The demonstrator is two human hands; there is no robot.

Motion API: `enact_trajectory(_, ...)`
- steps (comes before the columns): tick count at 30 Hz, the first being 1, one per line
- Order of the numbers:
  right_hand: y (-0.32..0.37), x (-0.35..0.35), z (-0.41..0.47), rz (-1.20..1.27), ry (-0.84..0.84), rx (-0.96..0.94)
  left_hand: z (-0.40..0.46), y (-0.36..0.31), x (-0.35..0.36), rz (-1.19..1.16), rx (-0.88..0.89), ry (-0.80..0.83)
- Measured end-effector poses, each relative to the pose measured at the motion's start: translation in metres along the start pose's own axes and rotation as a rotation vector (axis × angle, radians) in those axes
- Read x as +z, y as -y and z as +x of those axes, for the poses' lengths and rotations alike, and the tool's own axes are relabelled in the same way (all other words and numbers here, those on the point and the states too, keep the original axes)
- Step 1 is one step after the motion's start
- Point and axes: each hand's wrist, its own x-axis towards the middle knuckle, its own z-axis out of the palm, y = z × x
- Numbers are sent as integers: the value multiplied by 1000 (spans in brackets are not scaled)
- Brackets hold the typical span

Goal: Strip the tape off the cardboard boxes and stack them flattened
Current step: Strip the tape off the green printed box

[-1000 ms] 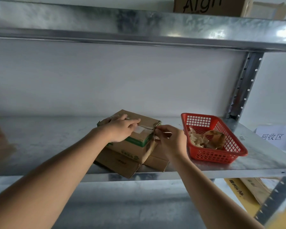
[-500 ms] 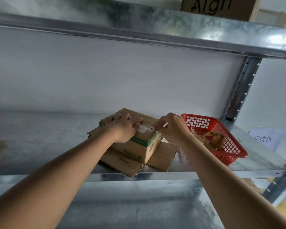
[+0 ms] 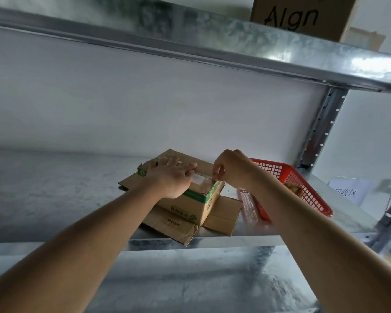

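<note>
A small cardboard box with a green band (image 3: 191, 205) stands on a flattened cardboard sheet (image 3: 221, 219) on the metal shelf (image 3: 54, 199). My left hand (image 3: 169, 177) lies flat on the box top, fingers straight, pressing it down. My right hand (image 3: 233, 169) is raised over the box's right top edge and pinches the end of a clear tape strip (image 3: 203, 177) that runs along the top seam. The strip is lifted off the cardboard between my two hands.
A red plastic basket (image 3: 303, 188) holding crumpled tape scraps sits right of the box. A paper label (image 3: 348, 193) lies at the shelf's far right. An upright post (image 3: 318, 127) stands behind the basket. A brown carton (image 3: 303, 16) rests on the upper shelf.
My right hand has risen and drawn back, peeling the tape strip up from the box's right edge along the top. My left hand has stayed pressed on the box. The camera moved closer.
</note>
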Motion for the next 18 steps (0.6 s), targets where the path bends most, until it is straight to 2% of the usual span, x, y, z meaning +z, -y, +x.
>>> enact_trajectory(3,0,-5,1,50,58,32,2,1,1,1,1,-5)
enact_trajectory(12,15,-12,11,1,173,174,0,-1,-3,4,8,10)
enact_trajectory(15,20,-7,16,-82,237,187,0,-2,-3,17,17,18)
enact_trajectory(18,23,-4,14,-120,222,195,1,-3,-5,41,28,28)
